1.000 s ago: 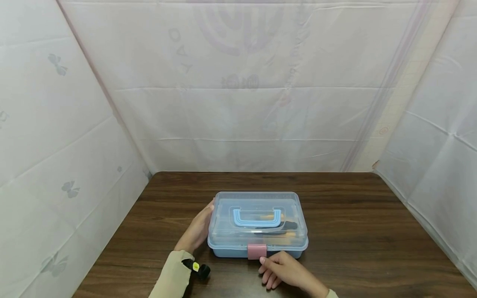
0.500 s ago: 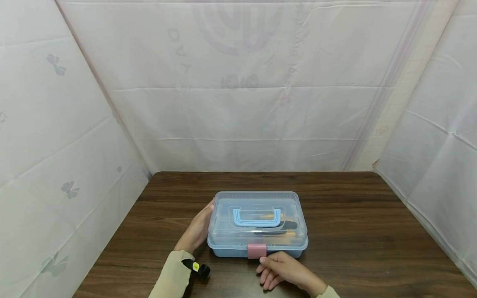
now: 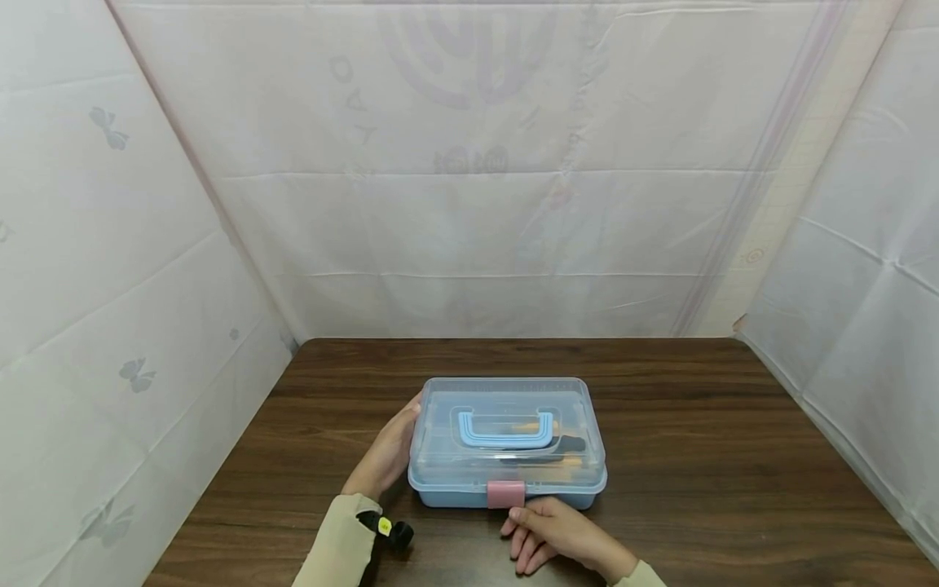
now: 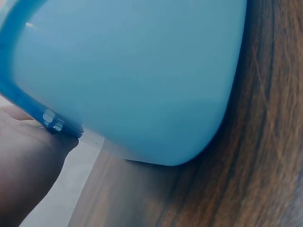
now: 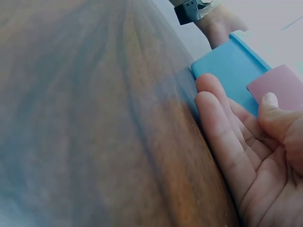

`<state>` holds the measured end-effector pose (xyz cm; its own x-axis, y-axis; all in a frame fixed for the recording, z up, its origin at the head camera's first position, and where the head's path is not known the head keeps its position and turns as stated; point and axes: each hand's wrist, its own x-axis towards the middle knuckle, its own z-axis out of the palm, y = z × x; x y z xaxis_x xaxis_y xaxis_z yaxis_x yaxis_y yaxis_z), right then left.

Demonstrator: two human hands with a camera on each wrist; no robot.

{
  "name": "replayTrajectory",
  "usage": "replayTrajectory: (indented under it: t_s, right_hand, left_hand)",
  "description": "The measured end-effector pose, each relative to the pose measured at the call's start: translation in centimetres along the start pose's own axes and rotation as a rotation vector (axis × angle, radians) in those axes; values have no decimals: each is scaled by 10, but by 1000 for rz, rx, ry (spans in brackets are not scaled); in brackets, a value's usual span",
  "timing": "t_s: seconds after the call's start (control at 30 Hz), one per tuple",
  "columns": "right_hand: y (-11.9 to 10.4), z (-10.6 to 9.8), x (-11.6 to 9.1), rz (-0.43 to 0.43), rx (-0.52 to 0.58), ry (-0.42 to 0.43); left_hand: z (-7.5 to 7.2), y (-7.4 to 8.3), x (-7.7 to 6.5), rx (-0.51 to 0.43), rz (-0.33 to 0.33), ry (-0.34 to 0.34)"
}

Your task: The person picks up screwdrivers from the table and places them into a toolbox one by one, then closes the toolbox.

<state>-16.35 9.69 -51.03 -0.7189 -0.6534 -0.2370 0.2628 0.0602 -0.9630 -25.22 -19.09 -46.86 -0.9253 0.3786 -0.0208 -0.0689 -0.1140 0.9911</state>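
A plastic storage box point(image 3: 440, 496) with a light blue base stands on the table, its translucent lid point(image 3: 477, 469) down. A blue handle point(image 3: 506, 440) lies flat on the lid, and a pink latch point(image 3: 506, 494) sits at the front middle. My left hand point(image 3: 385, 456) rests along the box's left side, fingers extended towards the back; in the left wrist view it touches near the blue rim point(image 4: 57, 120). My right hand point(image 3: 561, 534) is at the front, thumb tip right at the latch's lower edge. Its other fingers point(image 5: 220, 130) are loosely extended below the latch.
Orange and black items point(image 3: 568, 448) show blurred through the lid. The dark wood table point(image 3: 734, 456) meets white sheeting point(image 3: 477, 244) at the back and sides. A black strap with a small camera point(image 3: 392, 530) is on the left wrist.
My right hand's lower fingers have shifted slightly left and spread a little under the latch. The left hand and the box stay in place.
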Motion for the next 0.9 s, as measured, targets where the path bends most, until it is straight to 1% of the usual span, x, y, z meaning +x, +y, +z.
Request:
replayTrajectory:
  t_s: [0.17, 0.43, 0.63, 0.77, 0.83, 0.9]
  right_hand:
    - [-1, 0, 1, 31, -16, 30]
    - [-1, 1, 1, 50, -23, 42]
    - [-3, 2, 0, 46, -29, 51]
    - [-4, 2, -1, 35, -33, 39]
    - [-6, 2, -2, 21, -54, 29]
    - [-9, 2, -3, -1, -98, 18]
  left_hand:
    - [1, -1, 1, 12, 7, -6]
    - [1, -1, 2, 44, -5, -2]
    - [1, 0, 2, 45, -5, 4]
    - [0, -1, 3, 44, -14, 12]
    - [0, -1, 3, 44, -20, 19]
    - [0, 0, 3, 47, -26, 25]
